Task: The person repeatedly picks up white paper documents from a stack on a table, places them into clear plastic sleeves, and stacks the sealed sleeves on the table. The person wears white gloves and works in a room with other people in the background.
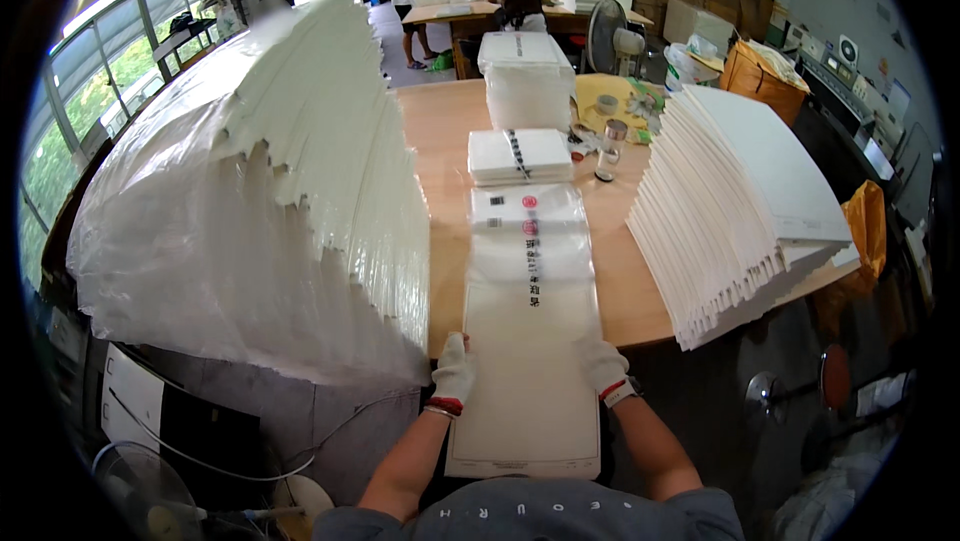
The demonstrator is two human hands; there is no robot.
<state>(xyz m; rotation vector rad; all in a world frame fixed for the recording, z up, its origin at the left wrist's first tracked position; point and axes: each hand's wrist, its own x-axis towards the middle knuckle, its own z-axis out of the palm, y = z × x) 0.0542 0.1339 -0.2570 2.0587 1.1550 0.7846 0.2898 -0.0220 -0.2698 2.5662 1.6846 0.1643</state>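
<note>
A long white sheet lies lengthwise from my lap over the front edge of the wooden table. Its far end sits inside a clear plastic bag with dark and red print. My left hand, in a white glove, grips the sheet's left edge. My right hand, also gloved, grips the right edge. Beyond the bag lies a small pile of bagged white sheets.
A tall leaning heap of clear bags fills the table's left side. A fanned stack of white sheets stands on the right. Farther back are a taller bagged stack, a small jar, a fan and people at another table.
</note>
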